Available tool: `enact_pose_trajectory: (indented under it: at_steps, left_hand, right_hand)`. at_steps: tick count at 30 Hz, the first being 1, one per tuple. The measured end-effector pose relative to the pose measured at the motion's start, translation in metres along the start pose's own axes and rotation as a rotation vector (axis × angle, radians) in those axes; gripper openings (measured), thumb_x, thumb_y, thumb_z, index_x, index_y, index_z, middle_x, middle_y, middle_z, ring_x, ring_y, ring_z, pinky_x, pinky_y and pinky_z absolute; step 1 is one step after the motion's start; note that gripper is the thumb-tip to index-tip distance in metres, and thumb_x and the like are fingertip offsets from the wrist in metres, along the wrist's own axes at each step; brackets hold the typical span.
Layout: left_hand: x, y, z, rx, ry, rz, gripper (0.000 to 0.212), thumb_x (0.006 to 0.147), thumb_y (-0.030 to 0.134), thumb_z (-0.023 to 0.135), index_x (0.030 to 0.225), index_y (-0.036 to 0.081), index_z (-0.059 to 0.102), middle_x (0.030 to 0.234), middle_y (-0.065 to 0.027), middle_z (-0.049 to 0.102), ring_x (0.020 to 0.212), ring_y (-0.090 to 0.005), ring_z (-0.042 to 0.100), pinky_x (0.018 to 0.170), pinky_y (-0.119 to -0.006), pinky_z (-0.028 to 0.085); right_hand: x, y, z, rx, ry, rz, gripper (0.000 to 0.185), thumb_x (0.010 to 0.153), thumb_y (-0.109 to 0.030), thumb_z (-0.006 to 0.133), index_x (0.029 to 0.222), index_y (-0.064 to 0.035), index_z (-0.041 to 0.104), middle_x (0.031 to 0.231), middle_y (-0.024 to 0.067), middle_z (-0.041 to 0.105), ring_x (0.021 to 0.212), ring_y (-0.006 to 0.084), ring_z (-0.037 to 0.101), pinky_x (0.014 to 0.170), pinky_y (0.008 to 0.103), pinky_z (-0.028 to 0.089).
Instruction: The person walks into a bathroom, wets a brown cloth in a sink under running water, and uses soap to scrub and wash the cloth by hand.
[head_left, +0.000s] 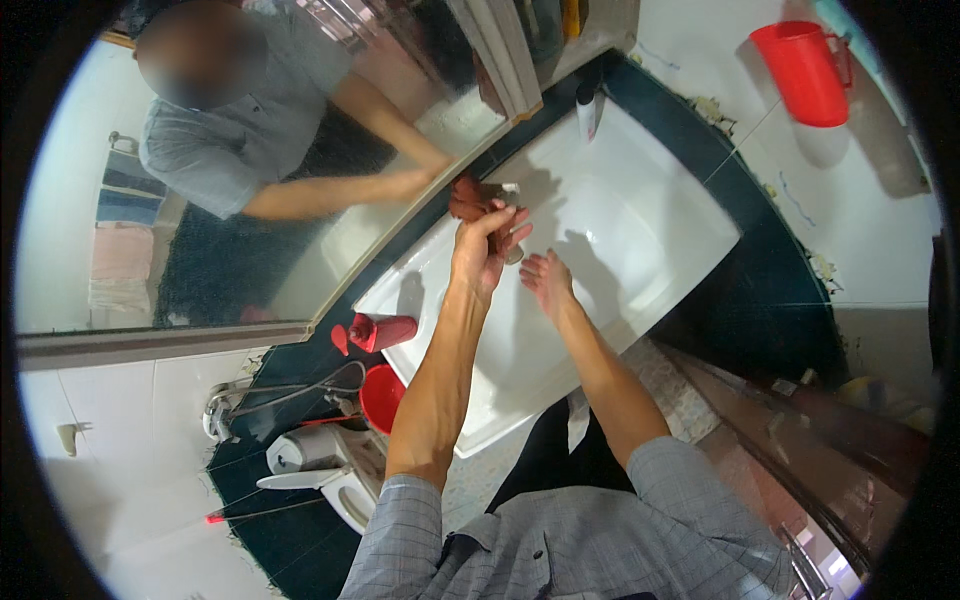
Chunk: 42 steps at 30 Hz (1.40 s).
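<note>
My left hand (484, 247) is raised at the left-hand rim of a white sink (660, 210), beside a metal faucet (513, 255). A reddish-brown thing (466, 201), of a kind I cannot make out, lies just beyond its thumb. Some of the same colour shows between thumb and fingers, but whether the hand grips it is unclear. My right hand (549, 281) hovers over the basin a little to the right, fingers apart and nothing in it. The two hands do not touch. A dark shadow falls on the basin beside them.
A red pump bottle (390, 331) stands at the sink's near left corner, a white bottle with black cap (586, 120) at its far corner. A framed mirror (255, 247) borders the left. Below are a red bucket (381, 397) and toilet (352, 501). A red jug (810, 75) is at the right wall.
</note>
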<state>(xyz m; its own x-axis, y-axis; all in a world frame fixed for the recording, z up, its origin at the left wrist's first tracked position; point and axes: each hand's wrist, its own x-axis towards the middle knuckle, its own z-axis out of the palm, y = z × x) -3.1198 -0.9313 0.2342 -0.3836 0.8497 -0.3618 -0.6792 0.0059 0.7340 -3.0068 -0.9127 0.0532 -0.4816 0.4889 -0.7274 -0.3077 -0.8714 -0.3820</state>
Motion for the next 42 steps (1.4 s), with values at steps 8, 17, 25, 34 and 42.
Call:
enact_pose_trajectory:
  at_steps: [8,17,25,34,42]
  left_hand:
    - [0.000,0.027,-0.010,0.090,-0.045,-0.061,0.024,0.088,0.000,0.064,0.111,0.004,0.058,0.109,-0.0213,0.066,0.104,-0.0356,0.069,0.091,-0.045,0.060]
    - [0.007,0.028,0.000,0.210,-0.064,-0.077,0.041,0.089,0.001,0.065,0.127,0.003,0.052,0.113,-0.0215,0.065,0.101,-0.0334,0.070,0.086,-0.041,0.061]
    - [0.001,0.038,-0.006,0.393,-0.034,-0.050,0.052,0.088,0.003,0.065,0.136,-0.003,0.048,0.114,-0.0208,0.066,0.099,-0.0313,0.070,0.083,-0.039,0.061]
    - [-0.003,0.044,-0.012,0.454,0.018,-0.067,0.055,0.082,-0.001,0.068,0.133,-0.005,0.051,0.111,-0.0175,0.064,0.088,-0.0288,0.070,0.072,-0.038,0.063]
    - [-0.004,0.032,0.008,0.667,0.023,-0.071,0.031,0.079,0.001,0.070,0.109,-0.001,0.061,0.092,-0.0116,0.068,0.069,-0.0214,0.068,0.051,-0.032,0.055]
  right_hand:
    - [0.019,0.015,0.055,0.208,0.109,-0.029,0.042,0.107,-0.043,0.036,0.124,-0.0105,0.057,0.109,0.0032,0.066,0.092,0.0162,0.061,0.074,0.0333,0.048]
    - [0.028,0.007,0.035,0.245,0.115,-0.108,0.036,0.107,-0.035,0.040,0.118,-0.0070,0.059,0.110,0.0056,0.065,0.095,0.0207,0.062,0.087,0.0372,0.048]
    - [0.010,0.030,0.050,0.240,-0.212,-0.116,0.029,0.103,-0.021,0.045,0.117,-0.0009,0.060,0.107,0.0117,0.068,0.098,0.0240,0.067,0.090,0.0401,0.057]
    - [-0.024,0.109,0.085,-0.669,-0.296,0.107,0.029,0.101,-0.021,0.046,0.117,-0.0017,0.060,0.105,0.0100,0.068,0.093,0.0210,0.068,0.085,0.0420,0.056]
    - [0.022,0.039,0.029,0.092,0.021,-0.054,0.028,0.100,-0.021,0.050,0.112,0.0009,0.063,0.088,0.0155,0.070,0.073,0.0259,0.070,0.063,0.0384,0.061]
